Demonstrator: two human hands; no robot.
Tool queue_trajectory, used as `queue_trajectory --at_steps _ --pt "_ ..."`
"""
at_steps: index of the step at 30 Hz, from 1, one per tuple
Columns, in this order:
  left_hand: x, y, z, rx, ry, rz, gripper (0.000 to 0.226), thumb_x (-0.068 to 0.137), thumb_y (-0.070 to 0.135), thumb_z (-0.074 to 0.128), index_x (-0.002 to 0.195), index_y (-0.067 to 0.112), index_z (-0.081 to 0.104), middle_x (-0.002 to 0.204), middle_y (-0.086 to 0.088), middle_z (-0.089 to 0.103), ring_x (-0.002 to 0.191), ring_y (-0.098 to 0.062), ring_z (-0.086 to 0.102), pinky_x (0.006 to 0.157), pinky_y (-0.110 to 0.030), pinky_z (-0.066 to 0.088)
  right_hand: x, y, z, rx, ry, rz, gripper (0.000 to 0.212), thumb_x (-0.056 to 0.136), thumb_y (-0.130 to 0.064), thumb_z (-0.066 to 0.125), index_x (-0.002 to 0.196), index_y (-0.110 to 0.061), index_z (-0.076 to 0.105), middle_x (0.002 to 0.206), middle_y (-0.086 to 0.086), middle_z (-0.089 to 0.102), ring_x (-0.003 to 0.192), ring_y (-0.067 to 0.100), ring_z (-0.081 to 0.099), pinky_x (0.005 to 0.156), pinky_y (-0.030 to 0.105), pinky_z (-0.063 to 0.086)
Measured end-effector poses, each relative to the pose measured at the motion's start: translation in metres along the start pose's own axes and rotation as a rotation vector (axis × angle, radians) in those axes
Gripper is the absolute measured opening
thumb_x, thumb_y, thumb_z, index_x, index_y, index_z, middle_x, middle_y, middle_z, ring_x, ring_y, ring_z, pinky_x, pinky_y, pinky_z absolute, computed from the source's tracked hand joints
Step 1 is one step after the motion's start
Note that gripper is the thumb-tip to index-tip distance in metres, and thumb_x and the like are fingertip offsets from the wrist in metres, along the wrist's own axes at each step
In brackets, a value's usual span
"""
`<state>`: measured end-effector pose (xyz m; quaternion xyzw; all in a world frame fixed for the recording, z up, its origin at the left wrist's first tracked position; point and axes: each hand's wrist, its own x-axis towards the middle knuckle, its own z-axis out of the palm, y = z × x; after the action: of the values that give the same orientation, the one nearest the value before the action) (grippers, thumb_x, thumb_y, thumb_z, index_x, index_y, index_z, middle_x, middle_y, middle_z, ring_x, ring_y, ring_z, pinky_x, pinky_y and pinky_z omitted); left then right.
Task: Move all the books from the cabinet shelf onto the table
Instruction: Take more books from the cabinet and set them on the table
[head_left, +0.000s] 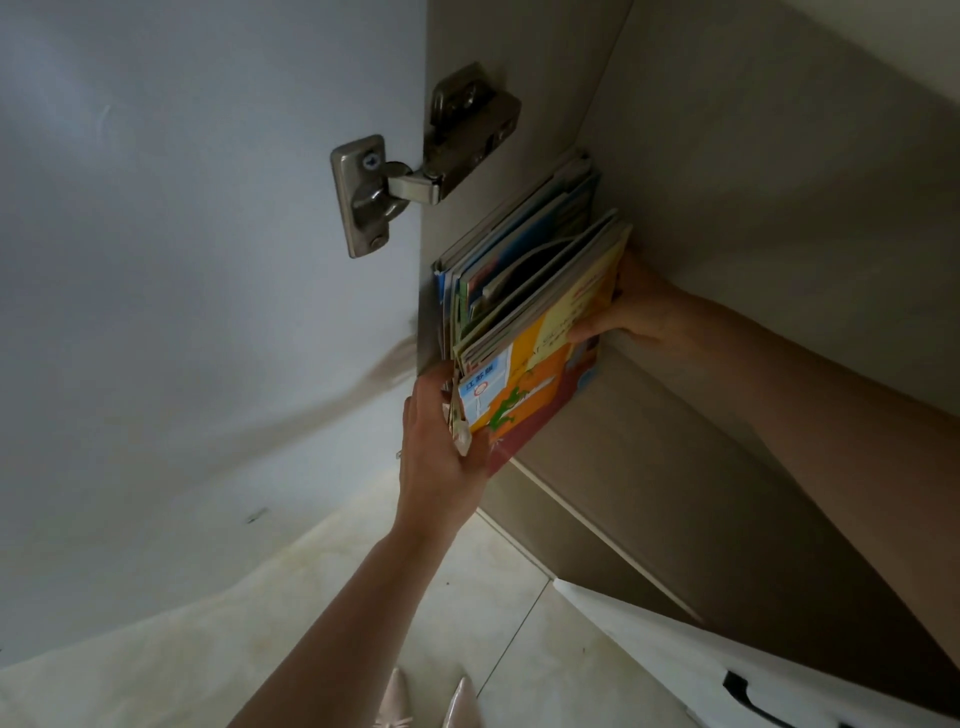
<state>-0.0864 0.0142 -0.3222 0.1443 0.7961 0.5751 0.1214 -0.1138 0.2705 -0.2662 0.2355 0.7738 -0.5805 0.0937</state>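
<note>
Several thin, colourful picture books (524, 270) stand upright in a row at the left end of a beige cabinet shelf (649, 441), against the cabinet's side wall. The outermost book has a yellow and orange cover (540, 364) with a green figure. My left hand (441, 447) grips the front lower corners of the books at the shelf's front edge. My right hand (639, 306) reaches into the cabinet and clasps the back edge of the same stack, thumb on the yellow cover. No table is in view.
The open cabinet door (182, 260) hangs at the left on a metal hinge (410, 171). A white drawer front with a black handle (737, 686) sits below at the right. Pale floor tiles (467, 613) and the toes of my shoes (426, 701) show at the bottom.
</note>
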Motion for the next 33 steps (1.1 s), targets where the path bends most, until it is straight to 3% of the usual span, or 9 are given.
queue_trajectory --at_steps 3,6,9,12,16,22,25,28,33 --pt "-0.001 0.001 -0.002 -0.024 -0.023 -0.005 0.059 0.074 0.038 0.060 0.127 0.035 0.035 0.128 0.015 0.049 0.121 -0.015 0.052 0.085 -0.028 0.054 -0.006 0.007 -0.002 0.038 0.011 -0.028 0.103 0.056 0.014 0.082 0.137 -0.027 0.034 0.129 0.002 0.058 0.120 0.016 0.056 0.097 0.039 0.050" --pt "-0.004 0.002 -0.002 -0.039 -0.040 -0.019 0.058 0.074 0.037 0.061 0.124 0.038 0.033 0.125 0.018 0.049 0.120 -0.014 0.053 0.081 -0.027 0.055 -0.014 0.014 -0.003 0.073 0.022 -0.036 0.115 0.043 0.003 0.090 0.140 -0.027 0.035 0.131 0.000 0.058 0.122 0.016 0.055 0.101 0.045 0.048" --pt "-0.006 0.000 -0.001 -0.011 -0.040 -0.010 0.057 0.075 0.034 0.061 0.124 0.038 0.033 0.126 0.013 0.052 0.118 -0.011 0.053 0.080 -0.028 0.057 -0.027 0.023 -0.002 0.161 0.072 -0.049 0.108 0.035 -0.003 0.093 0.127 -0.033 0.047 0.124 -0.004 0.063 0.121 0.016 0.058 0.098 0.043 0.050" --pt "-0.007 -0.003 0.000 -0.001 -0.058 -0.007 0.058 0.076 0.034 0.061 0.129 0.034 0.037 0.130 0.006 0.056 0.120 -0.014 0.054 0.082 -0.034 0.059 -0.040 0.034 -0.004 0.233 0.122 -0.046 0.102 0.023 -0.020 0.097 0.115 -0.037 0.056 0.116 -0.008 0.068 0.117 0.015 0.061 0.091 0.039 0.054" --pt "-0.008 -0.003 0.001 0.003 -0.101 0.015 0.057 0.077 0.029 0.064 0.125 0.039 0.035 0.127 0.008 0.057 0.121 -0.021 0.055 0.083 -0.047 0.059 -0.056 0.049 -0.007 0.299 0.157 -0.057 0.105 0.023 -0.027 0.100 0.120 -0.025 0.060 0.121 0.001 0.068 0.117 0.020 0.061 0.092 0.039 0.054" --pt "-0.003 0.000 0.012 0.021 -0.159 0.005 0.062 0.079 0.035 0.068 0.130 0.041 0.035 0.130 0.009 0.058 0.124 -0.019 0.053 0.092 -0.049 0.054 -0.069 0.061 -0.011 0.310 0.146 -0.059 0.107 0.026 -0.026 0.100 0.123 -0.011 0.059 0.121 0.013 0.067 0.116 0.027 0.061 0.090 0.036 0.056" --pt "0.002 -0.004 0.016 0.002 -0.176 -0.016 0.063 0.081 0.037 0.071 0.135 0.038 0.038 0.131 0.007 0.059 0.125 -0.019 0.054 0.093 -0.047 0.055 -0.065 0.061 -0.013 0.323 0.135 -0.063 0.106 0.024 -0.026 0.100 0.121 -0.012 0.060 0.119 0.009 0.068 0.114 0.023 0.063 0.083 0.033 0.057" --pt "0.004 -0.008 0.017 -0.002 -0.134 -0.008 0.063 0.082 0.033 0.073 0.132 0.042 0.037 0.130 0.007 0.059 0.122 -0.018 0.056 0.089 -0.047 0.057 -0.053 0.053 -0.013 0.303 0.123 -0.076 0.113 0.023 -0.027 0.100 0.126 -0.009 0.058 0.122 0.011 0.066 0.116 0.024 0.062 0.085 0.035 0.057" --pt "-0.001 -0.007 0.022 0.019 -0.016 0.024 0.063 0.080 0.038 0.065 0.135 0.034 0.033 0.132 0.001 0.055 0.123 -0.018 0.054 0.088 -0.049 0.057 -0.039 0.044 -0.012 0.288 0.077 -0.081 0.085 0.032 -0.018 0.099 0.110 -0.025 0.067 0.117 0.006 0.070 0.114 0.023 0.063 0.090 0.041 0.055"
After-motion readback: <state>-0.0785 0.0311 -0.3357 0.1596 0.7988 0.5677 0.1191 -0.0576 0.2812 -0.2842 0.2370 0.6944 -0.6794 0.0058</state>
